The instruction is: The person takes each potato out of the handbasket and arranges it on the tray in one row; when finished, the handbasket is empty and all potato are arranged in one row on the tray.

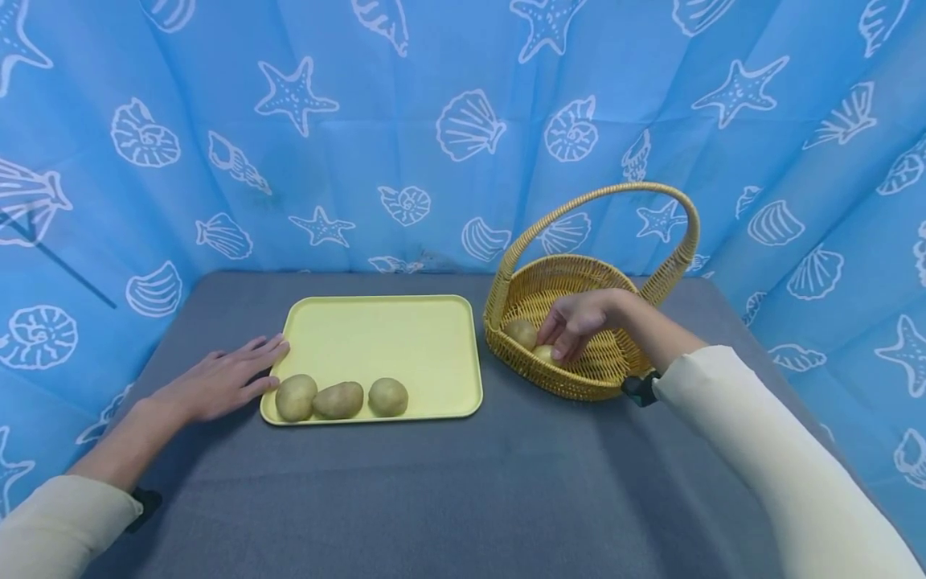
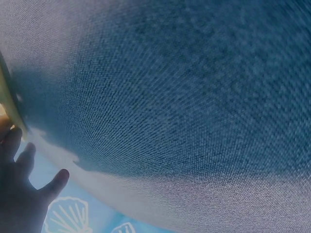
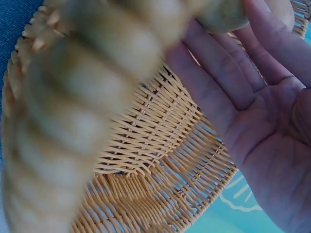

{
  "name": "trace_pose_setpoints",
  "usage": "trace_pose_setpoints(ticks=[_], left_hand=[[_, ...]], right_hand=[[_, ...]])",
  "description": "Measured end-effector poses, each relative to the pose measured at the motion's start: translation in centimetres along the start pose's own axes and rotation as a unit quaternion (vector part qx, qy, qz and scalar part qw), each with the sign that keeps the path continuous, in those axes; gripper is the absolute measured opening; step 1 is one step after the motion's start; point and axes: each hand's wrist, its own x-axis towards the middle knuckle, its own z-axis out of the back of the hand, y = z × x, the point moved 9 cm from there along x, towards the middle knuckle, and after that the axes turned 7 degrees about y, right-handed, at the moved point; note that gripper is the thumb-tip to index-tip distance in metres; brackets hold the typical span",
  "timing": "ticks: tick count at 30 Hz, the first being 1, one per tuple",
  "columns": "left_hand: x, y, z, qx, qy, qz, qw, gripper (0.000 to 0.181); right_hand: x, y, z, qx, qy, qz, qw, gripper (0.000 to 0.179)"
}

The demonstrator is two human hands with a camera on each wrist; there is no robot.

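Observation:
My left hand (image 1: 224, 382) lies flat with its fingers spread, fingertips at the left rim of a pale yellow tray (image 1: 383, 338). Along the tray's near side sit three potatoes: one at the left corner (image 1: 296, 398), a longer one (image 1: 338, 400) beside it, and a rounder one (image 1: 388, 397). My right hand (image 1: 579, 318) reaches down into a wicker basket (image 1: 571, 390), thumb and fingers about a potato (image 1: 544, 354) at its near left side. Another potato (image 1: 520, 332) rests left of those fingers. In the right wrist view, the potatoes (image 3: 221, 17) show only partly at the top edge.
The basket's tall arched handle (image 1: 615, 189) rises over the right forearm's far side. A dark grey cloth (image 1: 448, 490) covers the table. Behind it hangs a blue curtain (image 1: 405, 161) with white shells and starfish.

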Motion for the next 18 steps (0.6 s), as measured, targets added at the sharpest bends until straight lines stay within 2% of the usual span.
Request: trace_pose_setpoints(ticks=[5, 10, 13, 18], left_hand=[[-0.1, 0.0, 0.1, -0.001, -0.002, -0.002, 1.0000, 0.069], [-0.2, -0.2, 0.2, -0.002, 0.000, -0.002, 1.0000, 0.069], [-0.2, -0.2, 0.2, -0.003, 0.000, -0.001, 1.0000, 0.069], [-0.2, -0.2, 0.1, -0.004, -0.002, -0.003, 1.0000, 0.069]], right_hand=[[-0.9, 0.3, 0.0, -0.038, 0.006, 0.017, 0.9991, 0.048], [-2.6, 0.8, 0.3, -0.062, -0.009, 0.033, 0.9975, 0.051], [-3.7, 1.5, 0.4, -0.097, -0.024, 0.048, 0.9938, 0.049], [-5.3, 3.1, 0.1, -0.143, -0.046, 0.100, 0.9836, 0.050]])
